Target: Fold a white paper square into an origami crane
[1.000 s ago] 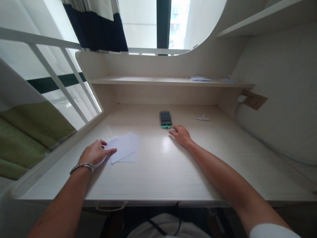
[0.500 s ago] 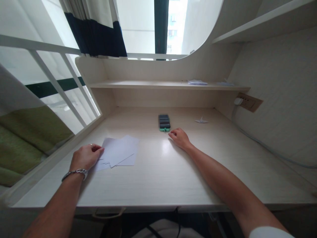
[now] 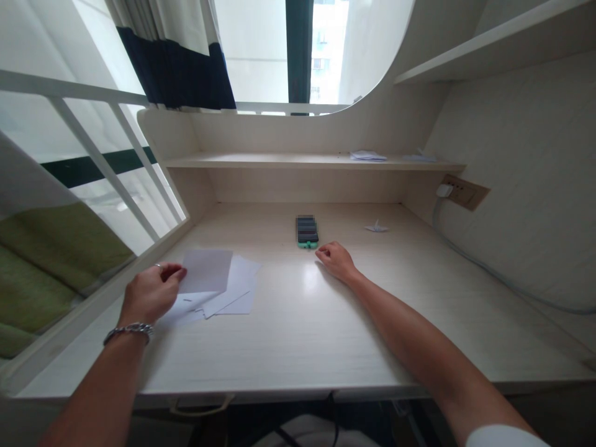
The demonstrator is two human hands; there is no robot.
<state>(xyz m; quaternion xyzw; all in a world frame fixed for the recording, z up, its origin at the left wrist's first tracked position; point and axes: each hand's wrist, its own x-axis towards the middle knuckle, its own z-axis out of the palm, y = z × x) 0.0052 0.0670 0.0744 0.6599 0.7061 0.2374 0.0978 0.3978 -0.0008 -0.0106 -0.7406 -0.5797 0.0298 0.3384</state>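
My left hand (image 3: pixel 151 292) pinches the left edge of a sheet of white paper (image 3: pixel 207 271), raised and tilted above other white papers (image 3: pixel 239 301) spread on the desk. A ring and a chain bracelet are on that hand and wrist. My right hand (image 3: pixel 336 259) rests on the desk with its fingers curled together. Whatever lies inside those fingers, if anything, is hidden. Just beyond its fingertips lies a dark phone (image 3: pixel 307 231) with a green edge. Farther back on the right sits a small folded paper crane (image 3: pixel 376 228).
The pale desk (image 3: pixel 288 347) has a raised left side and a back shelf (image 3: pixel 279 162) with folded papers (image 3: pixel 367 156) on it. A grey cable (image 3: pixel 484 266) runs from the wall socket (image 3: pixel 465 192) along the right wall. White rails (image 3: pixel 102 164) stand at the left.
My left hand has lifted a sheet of paper off the spread papers and moved slightly left. My right hand stays in place. The view has shifted a little.
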